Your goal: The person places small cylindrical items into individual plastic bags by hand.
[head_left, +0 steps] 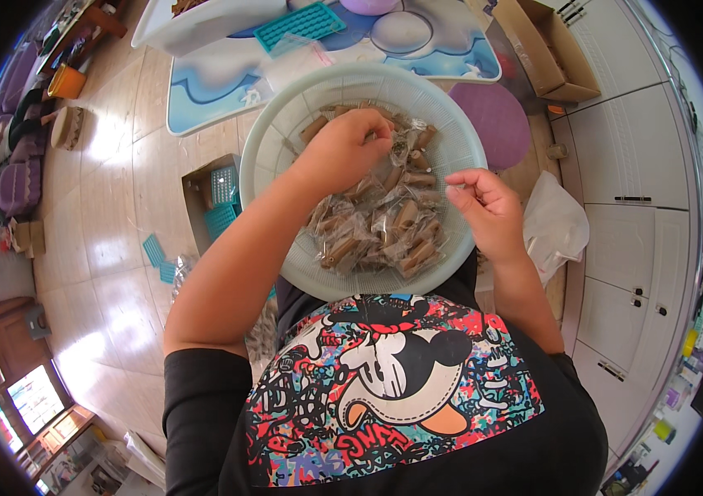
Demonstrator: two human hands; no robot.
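Brown wrapped rolls are heaped inside the pale basket; above them the left hand is curled, whether gripping cannot be told; at the basket's right rim, the right hand's thumb and fingertips are narrowly parted.

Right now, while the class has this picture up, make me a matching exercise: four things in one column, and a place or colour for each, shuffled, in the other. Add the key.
Column one
1. Left hand
2. Right hand
3. Round basket
4. Bucket on the floor at far left

Column two
A. Orange
B. At the basket's right side
C. Pale green
D. Over the upper part of the wrapped brown pieces

Right pairs: 1-D, 2-B, 3-C, 4-A
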